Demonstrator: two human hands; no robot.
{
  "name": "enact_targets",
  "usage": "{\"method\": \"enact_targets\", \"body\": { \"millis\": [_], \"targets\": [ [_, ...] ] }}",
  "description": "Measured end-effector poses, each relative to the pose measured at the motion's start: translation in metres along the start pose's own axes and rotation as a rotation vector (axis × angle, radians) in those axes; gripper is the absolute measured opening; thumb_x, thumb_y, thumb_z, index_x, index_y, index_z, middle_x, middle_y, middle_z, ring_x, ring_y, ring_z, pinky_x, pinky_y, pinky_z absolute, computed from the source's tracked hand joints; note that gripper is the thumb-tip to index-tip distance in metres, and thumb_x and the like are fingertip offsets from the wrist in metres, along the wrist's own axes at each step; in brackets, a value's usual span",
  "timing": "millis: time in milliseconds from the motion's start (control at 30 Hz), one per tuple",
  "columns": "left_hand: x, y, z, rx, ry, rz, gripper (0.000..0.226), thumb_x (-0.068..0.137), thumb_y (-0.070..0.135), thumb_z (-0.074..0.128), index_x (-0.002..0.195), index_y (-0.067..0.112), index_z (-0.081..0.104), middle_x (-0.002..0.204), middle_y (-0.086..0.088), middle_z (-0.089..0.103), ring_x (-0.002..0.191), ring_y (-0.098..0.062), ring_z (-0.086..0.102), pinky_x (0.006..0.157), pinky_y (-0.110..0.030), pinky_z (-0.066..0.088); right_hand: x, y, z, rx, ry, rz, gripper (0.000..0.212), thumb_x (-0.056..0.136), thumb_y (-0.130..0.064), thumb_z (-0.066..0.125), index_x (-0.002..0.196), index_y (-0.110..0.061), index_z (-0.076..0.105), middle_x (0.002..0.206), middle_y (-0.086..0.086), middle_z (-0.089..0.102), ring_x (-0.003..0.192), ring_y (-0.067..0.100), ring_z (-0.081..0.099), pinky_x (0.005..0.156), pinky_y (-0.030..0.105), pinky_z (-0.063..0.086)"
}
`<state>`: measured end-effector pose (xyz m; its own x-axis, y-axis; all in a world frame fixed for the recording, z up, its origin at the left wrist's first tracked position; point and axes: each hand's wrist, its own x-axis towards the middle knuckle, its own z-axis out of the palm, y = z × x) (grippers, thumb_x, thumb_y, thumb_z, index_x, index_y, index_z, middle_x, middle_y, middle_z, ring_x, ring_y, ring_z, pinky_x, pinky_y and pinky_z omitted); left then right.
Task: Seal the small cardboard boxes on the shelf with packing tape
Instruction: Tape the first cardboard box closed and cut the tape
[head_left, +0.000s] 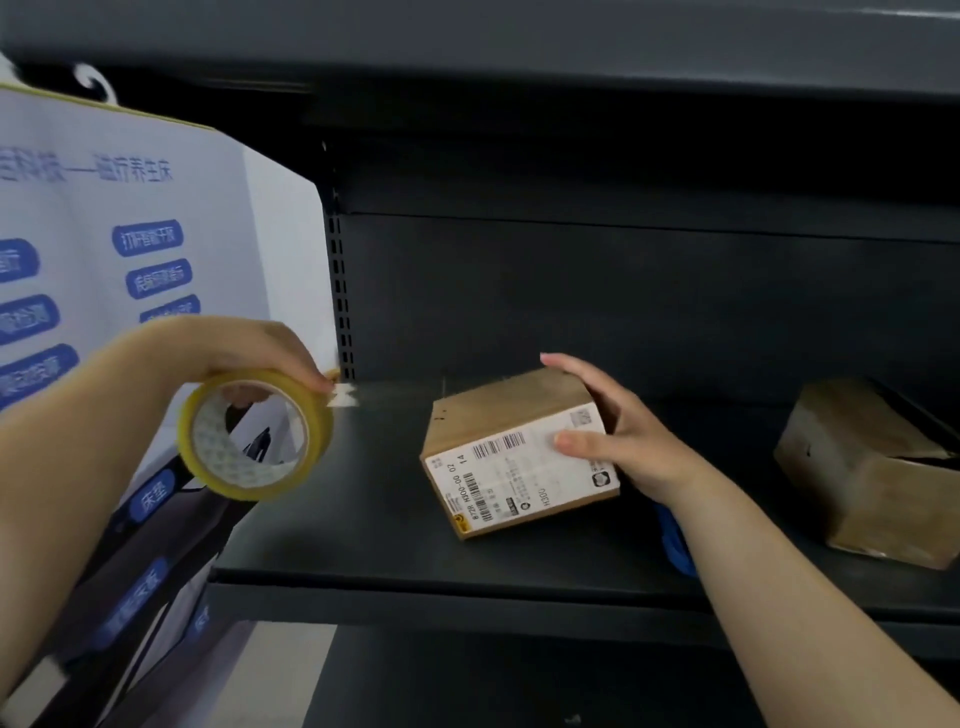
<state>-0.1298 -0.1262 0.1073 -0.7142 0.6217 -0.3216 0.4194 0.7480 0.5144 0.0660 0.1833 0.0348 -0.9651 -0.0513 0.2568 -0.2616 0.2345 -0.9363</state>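
Left hand (249, 353) was raised off the left end of the shelf (363, 519), fingers curled over the top of a roll of clear packing tape (255, 435), gripping it with the core facing the camera. A short free tab of tape (340, 397) stuck out from the roll's right side toward the shelf interior; who pinched it, or whether it hung loose, could not be told.

The labelled cardboard box (514, 452) sat on the shelf to the right of the roll and somewhat deeper in, well apart from it. Its long axis ran obliquely, from near-left to far-right, with the white barcode label on the face turned up toward the camera. No tape strip was discernible on it; flaps appeared closed.

Right hand (608, 431) rested on the box's right end, fingers spread over the top edge and thumb pressed on the label, steadying it. Judgement: the right hand was the nearer; the tape would need to travel rightward to reach the box.

Farther right, apart, a second cardboard box (872, 467) sat with a flap gaping.
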Motion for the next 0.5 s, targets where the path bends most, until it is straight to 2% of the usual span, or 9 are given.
{"method": "enact_targets", "body": {
  "millis": [67,167,300,400,500],
  "targets": [
    [0.000,0.005,0.011,0.037,-0.020,0.015,0.047,0.060,0.051,0.071,0.076,0.007,0.072,0.057,-0.006,0.054,0.045,-0.012,0.044,0.044,-0.019,0.038,-0.002,-0.002,-0.006,-0.124,-0.032,0.030,0.079,0.057,-0.036,0.081,0.127,-0.050,0.046,0.131,0.004,0.049,0.115,0.022,0.056,0.087,0.040,0.053],
    [0.007,0.007,0.021,0.034,-0.028,0.018,0.041,0.059,0.053,0.071,0.070,0.013,0.073,0.058,-0.005,0.057,0.051,-0.015,0.048,0.054,-0.024,0.042,-0.003,-0.006,-0.012,-0.243,-0.074,0.092,0.084,0.056,-0.038,0.081,0.129,-0.053,0.041,0.136,0.000,0.044,0.122,0.019,0.048,0.098,0.044,0.046],
    [0.018,0.010,0.028,0.096,-0.035,0.012,0.039,0.061,0.056,0.073,0.060,0.017,0.069,0.052,0.003,0.055,0.044,-0.006,0.050,0.050,-0.015,0.043,-0.006,-0.003,-0.018,-0.351,-0.128,0.168,0.087,0.061,-0.028,0.082,0.133,-0.049,0.038,0.135,-0.007,0.047,0.124,0.011,0.045,0.105,0.042,0.039],
    [0.025,0.014,0.031,0.135,-0.020,0.000,0.045,0.057,0.058,0.075,0.062,0.015,0.066,0.054,0.000,0.053,0.045,-0.008,0.048,0.050,-0.017,0.043,-0.010,0.002,-0.022,-0.411,-0.166,0.226,0.089,0.065,-0.022,0.083,0.134,-0.050,0.034,0.137,-0.012,0.044,0.126,0.007,0.042,0.108,0.037,0.034],
    [0.028,0.018,0.034,0.173,-0.044,0.007,0.053,0.047,0.061,0.071,0.066,0.013,0.065,0.061,-0.005,0.053,0.057,-0.016,0.050,0.060,-0.025,0.045,-0.010,-0.009,-0.024,-0.619,-0.146,0.255,0.082,0.061,-0.044,0.081,0.129,-0.056,0.035,0.141,-0.015,0.030,0.133,0.012,0.030,0.111,0.036,0.024]
  ]
}}
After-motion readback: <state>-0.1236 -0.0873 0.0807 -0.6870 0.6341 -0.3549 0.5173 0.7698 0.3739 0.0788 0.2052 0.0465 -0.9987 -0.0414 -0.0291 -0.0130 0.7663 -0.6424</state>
